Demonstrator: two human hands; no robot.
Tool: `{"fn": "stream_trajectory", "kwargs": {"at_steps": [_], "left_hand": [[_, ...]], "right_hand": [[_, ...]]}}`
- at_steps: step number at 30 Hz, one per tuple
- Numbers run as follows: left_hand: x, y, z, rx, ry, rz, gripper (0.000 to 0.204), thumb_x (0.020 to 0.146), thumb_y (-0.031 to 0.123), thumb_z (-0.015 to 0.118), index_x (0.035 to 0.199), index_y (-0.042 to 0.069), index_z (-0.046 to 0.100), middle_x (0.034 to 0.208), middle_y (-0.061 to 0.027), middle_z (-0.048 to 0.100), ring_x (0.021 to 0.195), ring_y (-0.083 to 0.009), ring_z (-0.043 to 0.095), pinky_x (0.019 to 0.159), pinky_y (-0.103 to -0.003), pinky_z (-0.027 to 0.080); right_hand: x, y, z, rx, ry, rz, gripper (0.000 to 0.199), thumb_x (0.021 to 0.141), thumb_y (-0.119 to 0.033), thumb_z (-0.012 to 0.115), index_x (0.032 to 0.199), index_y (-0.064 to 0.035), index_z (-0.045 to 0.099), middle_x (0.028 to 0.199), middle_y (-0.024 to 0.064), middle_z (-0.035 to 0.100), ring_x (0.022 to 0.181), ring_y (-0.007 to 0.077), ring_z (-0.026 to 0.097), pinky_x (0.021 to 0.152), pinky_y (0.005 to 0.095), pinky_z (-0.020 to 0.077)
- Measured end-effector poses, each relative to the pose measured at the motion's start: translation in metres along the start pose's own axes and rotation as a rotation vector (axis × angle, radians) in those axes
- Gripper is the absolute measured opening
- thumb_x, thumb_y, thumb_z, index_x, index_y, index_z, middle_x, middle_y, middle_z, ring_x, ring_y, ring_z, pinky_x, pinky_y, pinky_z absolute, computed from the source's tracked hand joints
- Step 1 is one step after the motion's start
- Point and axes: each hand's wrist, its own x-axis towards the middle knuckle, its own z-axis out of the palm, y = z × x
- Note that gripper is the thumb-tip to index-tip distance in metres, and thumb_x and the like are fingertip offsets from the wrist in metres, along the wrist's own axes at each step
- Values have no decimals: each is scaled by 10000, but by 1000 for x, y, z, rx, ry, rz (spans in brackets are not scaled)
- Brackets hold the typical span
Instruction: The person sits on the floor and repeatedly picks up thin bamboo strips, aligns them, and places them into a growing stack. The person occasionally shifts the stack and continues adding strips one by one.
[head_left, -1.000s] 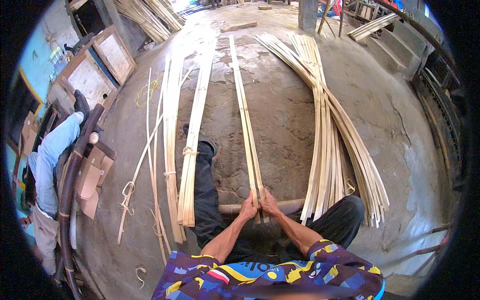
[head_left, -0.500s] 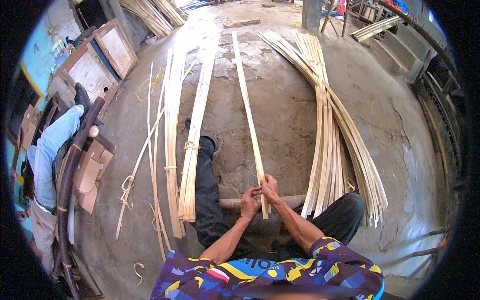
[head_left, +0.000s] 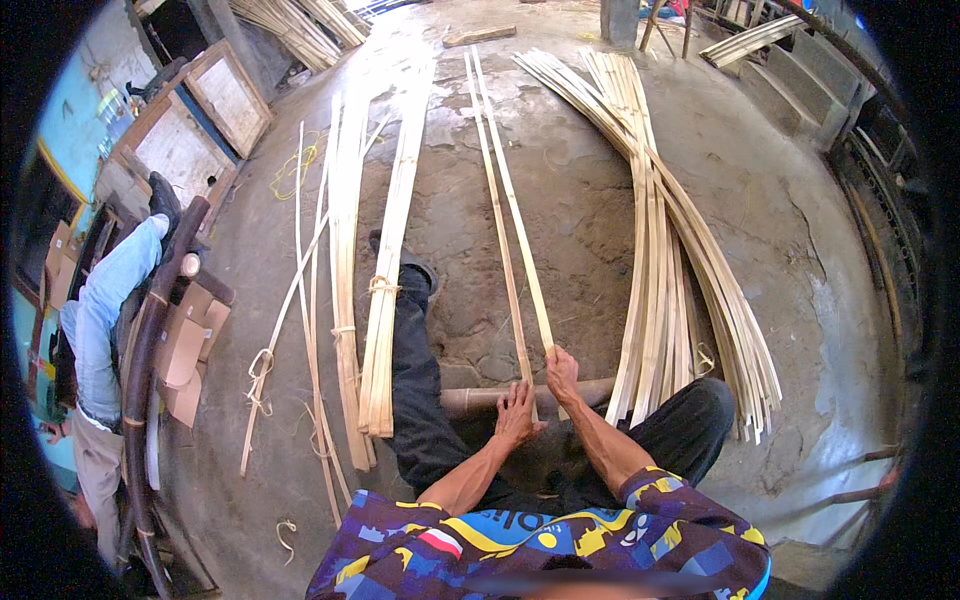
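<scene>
- Two long, pale strips are seen on the floor ahead of the person: the left strip (head_left: pixel 505 250) and the right strip (head_left: pixel 525 250).
- The long axis of each is pointed away from the body, slanted a little to the left toward the far end.
- A narrow V is formed by the pair: the far ends are set close together, and the near ends are spread apart between the person's legs.
- The near end of the right strip is held by the right hand (head_left: pixel 562 372), with its fingers curled round the strip.
- The near part of the left strip is covered by the left hand (head_left: pixel 517 412), whose fingers are spread and stretched forward; whether any grip is applied there cannot be told.
- A round pole (head_left: pixel 475 402) is laid crosswise near the hands, its axis roughly at right angles to the strips.
- To the left, a tied bundle (head_left: pixel 378 390) is placed beside the left leg (head_left: pixel 412 340), likewise pointed away from the body.
- To the right, a pile of strips (head_left: pixel 645 300) is fanned out, two groups being crossed toward the far end.
</scene>
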Motion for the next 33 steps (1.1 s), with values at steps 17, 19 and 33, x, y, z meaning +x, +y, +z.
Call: {"fn": "stream_trajectory", "kwargs": {"at_steps": [17,19,33], "left_hand": [[-2,-26,-17,-35,-154,1,904,505,422,711,1264,175,287,1349,-83,157,1230,-316,130,935,-479,148],[-4,-27,-17,-42,-143,28,921,493,431,719,1265,172,288,1358,-73,138,1234,-316,123,937,-482,154],[-10,-26,-14,-78,-149,195,991,542,409,703,1289,58,154,1351,-106,152,1241,-254,175,977,-483,122]], "right_hand": [[-10,-1,10,14,-494,-5,303,715,-197,528,972,-46,474,836,188,558,777,373,535,673,411,430],[-12,0,7,5,-488,-1,336,701,-193,543,998,-52,472,870,184,561,795,369,537,690,409,432],[-13,48,28,-11,-580,19,535,689,-128,537,1193,-85,360,850,162,564,760,266,548,639,330,429]]}}
